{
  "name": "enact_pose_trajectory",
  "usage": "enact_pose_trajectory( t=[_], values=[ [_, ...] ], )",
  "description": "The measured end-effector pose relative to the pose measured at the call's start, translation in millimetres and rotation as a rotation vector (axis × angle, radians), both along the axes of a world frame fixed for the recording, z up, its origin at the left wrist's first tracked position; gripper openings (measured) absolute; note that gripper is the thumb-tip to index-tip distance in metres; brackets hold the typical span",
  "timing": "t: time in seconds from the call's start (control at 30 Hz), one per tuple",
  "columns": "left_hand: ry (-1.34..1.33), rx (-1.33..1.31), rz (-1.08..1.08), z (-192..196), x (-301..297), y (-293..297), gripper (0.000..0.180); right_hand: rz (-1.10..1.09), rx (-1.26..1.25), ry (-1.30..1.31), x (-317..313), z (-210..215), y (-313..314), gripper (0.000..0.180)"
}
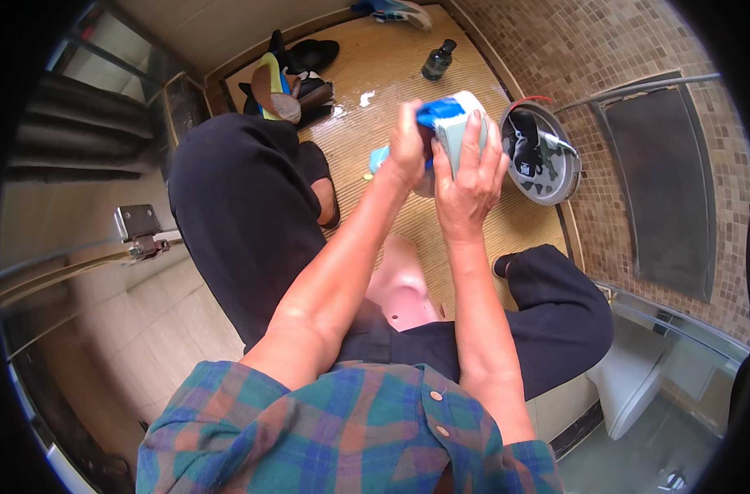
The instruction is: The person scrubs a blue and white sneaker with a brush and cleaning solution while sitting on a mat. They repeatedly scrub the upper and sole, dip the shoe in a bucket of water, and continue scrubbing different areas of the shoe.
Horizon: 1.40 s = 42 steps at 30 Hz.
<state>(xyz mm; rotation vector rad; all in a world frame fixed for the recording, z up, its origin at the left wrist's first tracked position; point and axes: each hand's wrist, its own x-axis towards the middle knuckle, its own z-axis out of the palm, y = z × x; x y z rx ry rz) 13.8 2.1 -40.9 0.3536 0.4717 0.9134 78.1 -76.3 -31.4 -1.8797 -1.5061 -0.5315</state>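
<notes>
Obscuring blue-and-white object: left hand, right hand | grip: both curled round it | underside unclear

shoes heaped kinda back left on the floor | bottle off to their right | another shoe behind that | basin over by the right wall | right hand left of basin, left hand further left
</notes>
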Motion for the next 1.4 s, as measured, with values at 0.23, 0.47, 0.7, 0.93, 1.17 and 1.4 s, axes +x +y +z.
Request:
enact_pose_trajectory(
  t=[0.23,0.47,0.7,0.93,1.17,1.4],
  values=[
    [0.069,0.038,-0.137,-11,19,-21,0.05,-0.114,-0.226,-0.173,18,39,51,0.05],
    [-0.116,-0.054,-0.054,-20,-3,7,0.046,0.073,0.049,-0.004,-6,-25,-7,0.05],
    [0.014,0.087,-0.125,-9,-5,-6,0.055,0.01,-0.133,-0.021,-7,20,23,0.046],
    [0.206,0.12,-0.216,-25,14,-5,0.063,-0.008,-0.17,-0.036,29,33,58,0.046],
    [0.158,0.013,-0.016,-21,-3,6,0.029,0.026,0.129,-0.019,43,6,37,0.048],
    [-0.115,-0.15,-0.018,-41,-5,12,0.031,0.099,0.28,0.313,20,-59,-10,0.051]
  ],
)
